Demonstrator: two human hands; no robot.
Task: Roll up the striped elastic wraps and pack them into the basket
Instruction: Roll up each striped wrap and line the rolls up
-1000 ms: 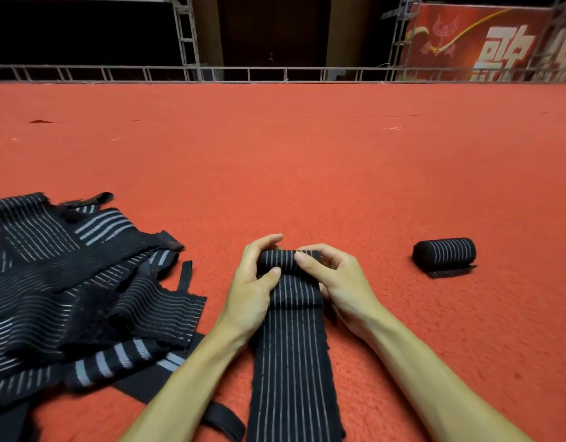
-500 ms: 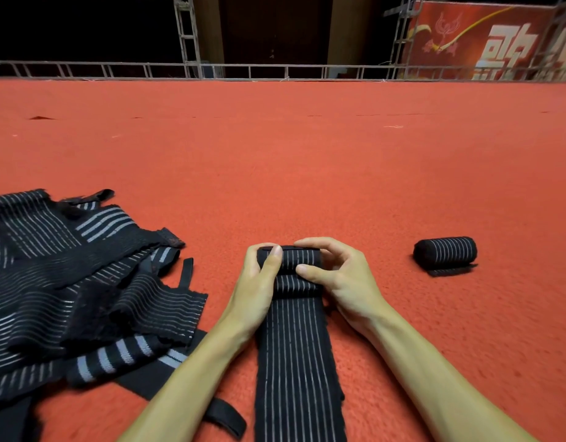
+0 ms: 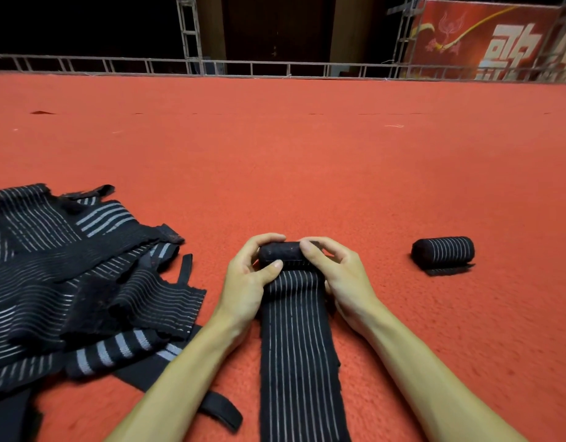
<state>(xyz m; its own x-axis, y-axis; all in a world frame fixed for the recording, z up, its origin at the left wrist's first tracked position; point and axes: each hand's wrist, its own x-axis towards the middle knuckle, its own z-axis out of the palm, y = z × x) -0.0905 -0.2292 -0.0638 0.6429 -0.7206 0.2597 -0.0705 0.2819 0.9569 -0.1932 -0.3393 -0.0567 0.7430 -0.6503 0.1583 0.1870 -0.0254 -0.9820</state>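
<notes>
While winding the striped wrap (image 3: pixel 297 346): keep both edges square, press down evenly, pull lightly toward 6 o'clock to avoid slack.
Roll (image 3: pixel 283 252): small, at the strip's 12 o'clock end, on the floor between the hands; flat tail running to 6 o'clock and out of frame.
Left hand (image 3: pixel 248 282): curled round the roll's left end, thumb pressed on the striped face.
Right hand (image 3: pixel 339 275): curled round the right end, fingertips over the top.
Finished roll (image 3: pixel 442 252): at 3 o'clock of the hands, well apart, end flap lying beneath.
Loose wraps (image 3: pixel 68 282): tangled heap at 9 o'clock, not yet rolled.
Basket: not in view.
Red carpet (image 3: pixel 307 170): napped, probably gripping the fabric; best to lift rather than drag.
Black strap (image 3: pixel 224 409): at 7 o'clock, near the tail; likely worth keeping out of the winding.
</notes>
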